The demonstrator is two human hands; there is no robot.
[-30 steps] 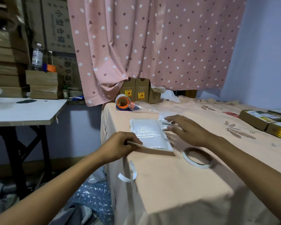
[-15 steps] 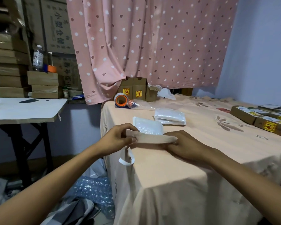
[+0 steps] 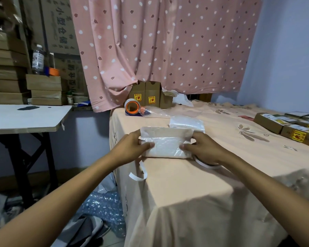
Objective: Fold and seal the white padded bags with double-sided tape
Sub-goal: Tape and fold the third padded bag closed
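At the table corner, left hand and right hand pinch the white padded bag by its ends, flap half-folded — uneven pressure could skew the fold, sealing it crooked.

Dim, soft indoor light with a bluish cast; faint shadows, slight overall blur, wide-angle stretching at frame edges.

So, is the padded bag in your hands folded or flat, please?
Mid-fold: padded bag creased across, left hand and right hand gripping its ends.
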